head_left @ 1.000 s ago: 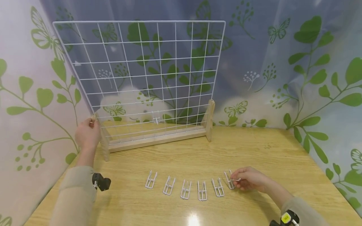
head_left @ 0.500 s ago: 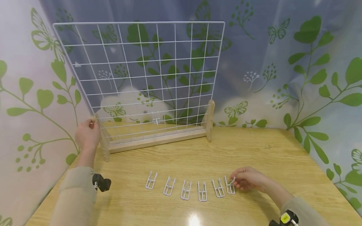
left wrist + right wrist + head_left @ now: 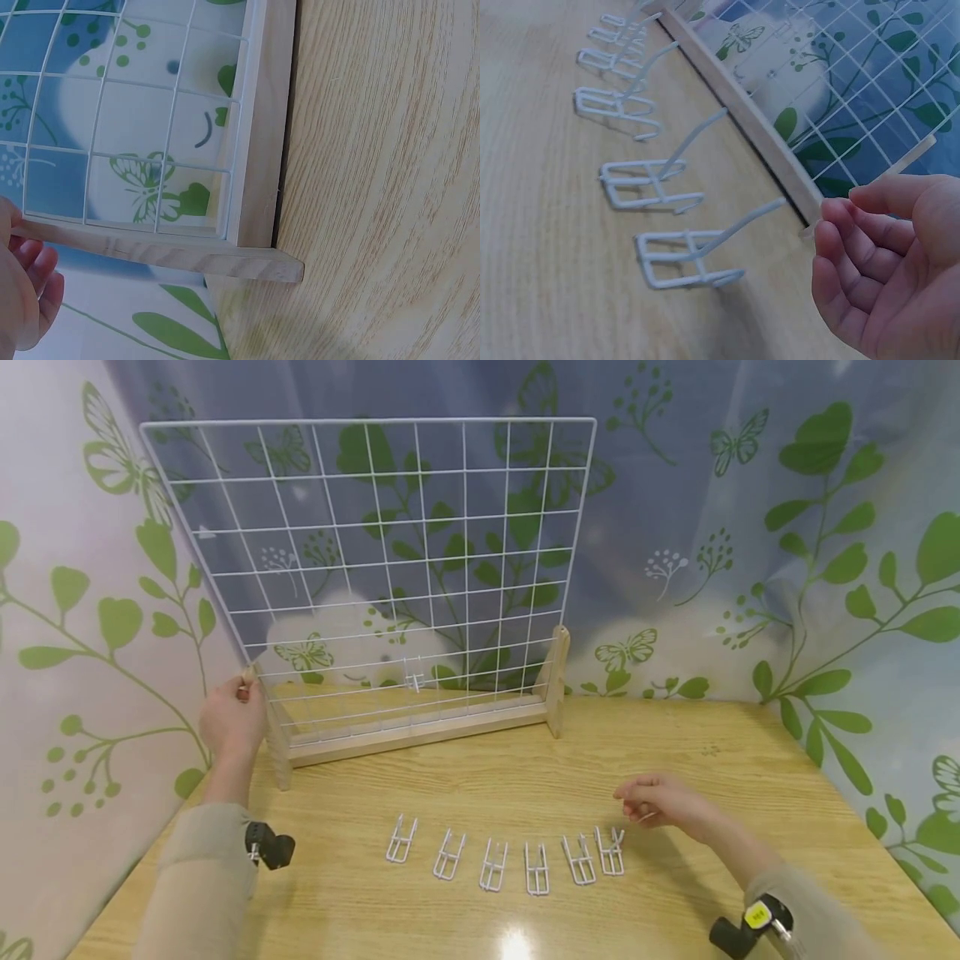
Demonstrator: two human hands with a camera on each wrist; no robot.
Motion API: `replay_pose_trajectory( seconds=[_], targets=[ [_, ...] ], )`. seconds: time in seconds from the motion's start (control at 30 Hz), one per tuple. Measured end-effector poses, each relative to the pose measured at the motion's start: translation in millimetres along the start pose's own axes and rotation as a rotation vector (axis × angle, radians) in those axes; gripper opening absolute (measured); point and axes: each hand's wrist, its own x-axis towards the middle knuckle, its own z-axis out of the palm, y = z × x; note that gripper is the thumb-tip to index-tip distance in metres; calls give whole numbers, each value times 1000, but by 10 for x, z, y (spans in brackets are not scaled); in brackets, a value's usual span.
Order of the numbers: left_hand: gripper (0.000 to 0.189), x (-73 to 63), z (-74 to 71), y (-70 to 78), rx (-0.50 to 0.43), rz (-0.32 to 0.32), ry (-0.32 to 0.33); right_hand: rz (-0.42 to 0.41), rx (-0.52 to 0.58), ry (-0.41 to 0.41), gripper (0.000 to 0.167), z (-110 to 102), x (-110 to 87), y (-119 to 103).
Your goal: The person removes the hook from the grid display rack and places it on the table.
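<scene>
My left hand (image 3: 234,714) grips the top of the left side piece of a wooden stand (image 3: 420,739), its fingers curled at the wood in the left wrist view. A white wire grid panel (image 3: 367,421) stands upright in that stand. One small white wire hook (image 3: 414,680) hangs low on the grid. My right hand (image 3: 667,806) hovers over the table, holding nothing, with fingers loosely bent. Just left of and below it lies the rightmost white wire hook (image 3: 611,853), whose prong (image 3: 742,226) sticks up in the right wrist view.
Several more white wire hooks (image 3: 536,868) lie in a curved row across the front of the wooden table (image 3: 660,743). A printed curtain (image 3: 667,643) with leaves and butterflies closes off the back and sides.
My right hand has let go of the rightmost hook, which now lies in the row with its prong up, and has risen away from it. My left hand stays put.
</scene>
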Motion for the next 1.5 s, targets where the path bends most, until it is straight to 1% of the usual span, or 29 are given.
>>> replay_pose_trajectory(
  seconds=[0.13, 0.3, 0.5, 0.7, 0.87, 1.03, 1.23, 1.5],
  targets=[
    [37, -7, -13, -4, 1, 2, 1, -25, -37, 20, 37, -20, 52, -144],
    [37, -11, -30, -7, -5, 5, -6, -41, -50, 50, 35, -12, 153, -291],
    [37, -18, -42, -5, -1, 8, 4, -58, -78, 76, 37, 54, 283, -445],
    [38, -11, -50, -5, -6, 6, 3, -90, -99, 100, 37, 140, 459, -596],
    [39, -11, -60, 5, -1, 10, 1, -115, -115, 138, 36, 237, 609, -768],
    [38, -16, -63, 6, 8, 12, 14, -149, -139, 164, 33, 360, 780, -978],
    [37, -18, -46, 2, -3, 13, 17, -211, -150, 165, 32, 527, 959, -1228],
    [40, 9, -18, -7, -10, -1, -3, -265, -125, 180, 29, 707, 1222, -1409]
  ],
)
